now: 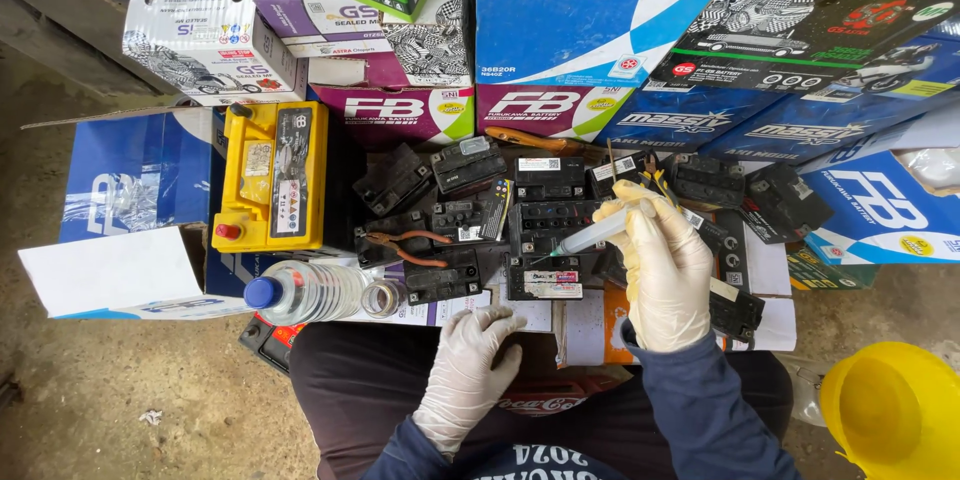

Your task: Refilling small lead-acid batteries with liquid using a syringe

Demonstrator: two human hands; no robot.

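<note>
My right hand [662,265], in a pale glove, holds a clear syringe [590,235] with its needle tip down at the top of a small black battery [545,245] that stands among several other small black batteries. My left hand [470,365], also gloved, rests flat with spread fingers on my dark trousers, just below white cardboard near a small glass jar [381,297]. A clear plastic bottle with a blue cap [300,292] lies on its side left of the jar. Red-handled pliers [405,245] lie on the batteries.
A yellow battery [272,177] sits in an open blue box [135,185] at left. Stacked colourful battery cartons [590,10] wall off the back. A yellow plastic container [895,410] stands at bottom right. Bare concrete floor [100,400] lies to the left.
</note>
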